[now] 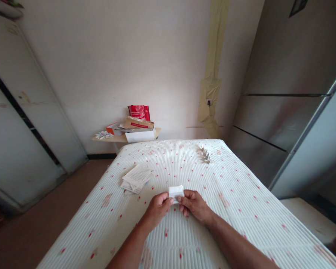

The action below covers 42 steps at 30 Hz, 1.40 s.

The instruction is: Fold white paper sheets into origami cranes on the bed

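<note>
Both hands meet over the near middle of the bed, and between them is a small folded paper, white, flat and nearly rectangular, with a soft crease along its top. The left hand pinches its left lower corner, thumb and forefinger pressed together on the sheet; the right hand pinches the right lower edge in the same way, the other fingers curled under. How many layers the paper has is not possible to tell. The mattress cover is white quilted cloth with fine ridges and small red and pink spots. To the left of the hands, well apart, lies a loose stack of printed sheets; the print is too small to read. Farther, near the head of the bed, stands a little group of pointed folded paper figures, their form is blurry. Behind the bed a low wooden shelf carries a white box, a brown carton and a shiny red bag. At right a grey metal cabinet is cut by the frame.
</note>
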Motion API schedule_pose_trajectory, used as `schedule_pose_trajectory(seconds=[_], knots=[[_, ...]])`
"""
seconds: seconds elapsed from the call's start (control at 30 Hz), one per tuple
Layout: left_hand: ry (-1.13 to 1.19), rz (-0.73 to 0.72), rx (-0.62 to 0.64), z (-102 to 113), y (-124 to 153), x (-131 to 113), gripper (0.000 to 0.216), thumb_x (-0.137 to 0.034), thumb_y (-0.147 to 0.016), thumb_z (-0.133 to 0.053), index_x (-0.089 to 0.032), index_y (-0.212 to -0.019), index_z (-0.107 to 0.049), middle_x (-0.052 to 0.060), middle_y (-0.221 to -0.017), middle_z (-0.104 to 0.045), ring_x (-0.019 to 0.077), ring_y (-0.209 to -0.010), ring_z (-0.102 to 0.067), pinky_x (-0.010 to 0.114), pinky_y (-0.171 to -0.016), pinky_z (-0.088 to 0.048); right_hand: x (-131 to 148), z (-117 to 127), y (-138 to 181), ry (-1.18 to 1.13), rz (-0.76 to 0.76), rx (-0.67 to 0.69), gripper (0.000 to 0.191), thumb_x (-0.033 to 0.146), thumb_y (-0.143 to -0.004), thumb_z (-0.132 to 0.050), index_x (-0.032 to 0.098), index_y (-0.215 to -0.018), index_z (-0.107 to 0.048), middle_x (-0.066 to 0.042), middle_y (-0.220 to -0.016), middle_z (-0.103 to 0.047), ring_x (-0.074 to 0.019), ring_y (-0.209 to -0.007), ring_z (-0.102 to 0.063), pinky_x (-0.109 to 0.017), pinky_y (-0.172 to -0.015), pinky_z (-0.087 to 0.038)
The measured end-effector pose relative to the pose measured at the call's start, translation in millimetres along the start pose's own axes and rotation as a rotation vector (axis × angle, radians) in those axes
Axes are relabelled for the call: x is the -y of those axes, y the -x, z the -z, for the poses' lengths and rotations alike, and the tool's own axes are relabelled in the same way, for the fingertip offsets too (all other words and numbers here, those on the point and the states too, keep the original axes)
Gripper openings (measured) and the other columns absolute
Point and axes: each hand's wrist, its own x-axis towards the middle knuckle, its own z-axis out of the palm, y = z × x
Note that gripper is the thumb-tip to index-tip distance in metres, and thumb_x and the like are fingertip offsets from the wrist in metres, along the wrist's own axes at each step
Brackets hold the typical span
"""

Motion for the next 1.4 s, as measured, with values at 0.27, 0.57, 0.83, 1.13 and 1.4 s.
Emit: schedule_pose_trajectory(seconds=[0.27,0.57,0.83,1.13,1.4], knots=[[-0.046,-0.011,0.038,-2.9,-0.8,4.4,0.027,-0.04,-0.072,-0.048,-0.018,-0.059,-0.041,-0.007,-0.051,-0.036,0.0066,-0.047,-0.031,0.02,-0.046,-0.023,1.2,-2.3,-3.5,0.095,0.137,-0.186,0.035,0.05,-0.071,-0.06,0.017,-0.067,-0.049,0.006,-0.055,-0.043,-0.0063,-0.047,-0.038,-0.018,-0.043,-0.03],[-0.025,0.006,0.065,0.2,0.4,0.5,0.026,-0.038,-0.07,-0.049,-0.018,-0.058,-0.039,-0.007,-0.05,-0.039,0.0064,-0.046,-0.033,0.019,-0.047,-0.025,-3.4,-0.1,-5.1,0.054,0.132,-0.187,0.038,0.053,-0.071,-0.058,0.016,-0.063,-0.051,0.005,-0.05,-0.044,-0.0074,-0.045,-0.038,-0.02,-0.044,-0.03],[-0.014,0.023,0.065,2.8,-0.1,-0.8,0.026,-0.038,-0.068,-0.05,-0.018,-0.057,-0.039,-0.007,-0.048,-0.041,0.0062,-0.045,-0.033,0.019,-0.046,-0.025,4.3,-0.5,-3.3,0.052,0.086,-0.203,0.041,0.055,-0.069,-0.058,0.016,-0.06,-0.053,0.004,-0.046,-0.048,-0.0082,-0.043,-0.041,-0.021,-0.043,-0.031],[0.088,0.049,0.058,2.7,0.1,-3.4,0.029,-0.042,-0.068,-0.053,-0.018,-0.059,-0.042,-0.006,-0.048,-0.042,0.0063,-0.043,-0.033,0.019,-0.044,-0.025,0.0,1.0,-4.2,0.038,0.097,-0.218,0.038,0.053,-0.071,-0.058,0.016,-0.062,-0.054,0.005,-0.04,-0.049,-0.0077,-0.036,-0.042,-0.02,-0.04,-0.031],[0.125,-0.039,-0.064,3.7,1.0,-7.5,0.029,-0.043,-0.072,-0.052,-0.017,-0.061,-0.043,-0.008,-0.049,-0.035,0.0064,-0.047,-0.03,0.019,-0.045,-0.024,-4.6,4.4,-7.1,0.006,0.093,-0.186,0.035,0.05,-0.072,-0.059,0.016,-0.063,-0.054,0.003,-0.049,-0.056,-0.0079,-0.041,-0.046,-0.02,-0.044,-0.035]])
